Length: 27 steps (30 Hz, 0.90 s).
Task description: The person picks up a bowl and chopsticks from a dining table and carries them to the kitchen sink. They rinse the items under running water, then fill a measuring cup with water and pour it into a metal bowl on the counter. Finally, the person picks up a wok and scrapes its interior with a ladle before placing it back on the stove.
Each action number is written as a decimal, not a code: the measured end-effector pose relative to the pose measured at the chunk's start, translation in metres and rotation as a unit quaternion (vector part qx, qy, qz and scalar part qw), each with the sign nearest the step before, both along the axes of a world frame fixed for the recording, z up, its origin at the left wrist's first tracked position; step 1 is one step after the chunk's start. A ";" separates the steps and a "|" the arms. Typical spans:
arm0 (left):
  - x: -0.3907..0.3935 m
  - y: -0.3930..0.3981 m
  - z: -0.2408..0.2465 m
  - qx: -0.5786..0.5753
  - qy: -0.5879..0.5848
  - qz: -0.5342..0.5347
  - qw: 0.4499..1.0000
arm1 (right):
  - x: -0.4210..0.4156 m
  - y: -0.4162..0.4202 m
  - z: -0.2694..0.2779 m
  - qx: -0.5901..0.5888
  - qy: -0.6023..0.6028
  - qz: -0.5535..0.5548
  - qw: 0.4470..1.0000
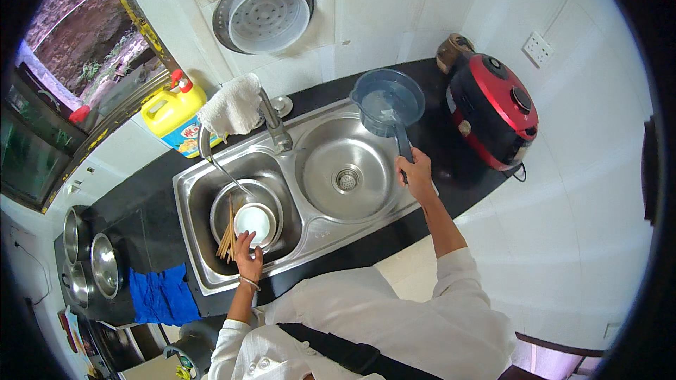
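Observation:
My right hand (pixel 416 173) grips the dark handle of a blue-grey translucent plastic water dipper (pixel 376 125). The dipper's bowl is at the back right corner of the stainless steel double sink (pixel 317 237), overlapping its rim and the black countertop. My left hand (pixel 248 258) reaches into the left basin, thumb and fingers apart, at the near rim of a white bowl (pixel 252 221). Whether the fingertips touch that bowl is unclear. It sits in a larger metal bowl (pixel 270 201), with wooden chopsticks (pixel 227 243) beside it. A thin stream falls there from the faucet (pixel 278 134).
A white cloth (pixel 232 105) drapes over the faucet; a yellow detergent jug (pixel 177 116) stands behind. Right are a red-and-black rice cooker (pixel 494 100) and a brown pot (pixel 451 53). Left lie metal bowls (pixel 105 266) and a blue cloth (pixel 162 295). A steamer tray (pixel 222 18) hangs above.

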<state>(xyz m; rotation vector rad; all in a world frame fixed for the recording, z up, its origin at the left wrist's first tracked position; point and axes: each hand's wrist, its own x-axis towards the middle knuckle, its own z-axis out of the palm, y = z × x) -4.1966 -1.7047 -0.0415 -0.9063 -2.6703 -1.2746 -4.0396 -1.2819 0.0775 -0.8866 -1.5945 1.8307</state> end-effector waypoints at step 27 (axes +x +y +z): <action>0.010 0.008 0.004 -0.032 -0.075 0.022 0.996 | -0.082 0.096 -0.029 -0.002 -0.044 0.054 0.998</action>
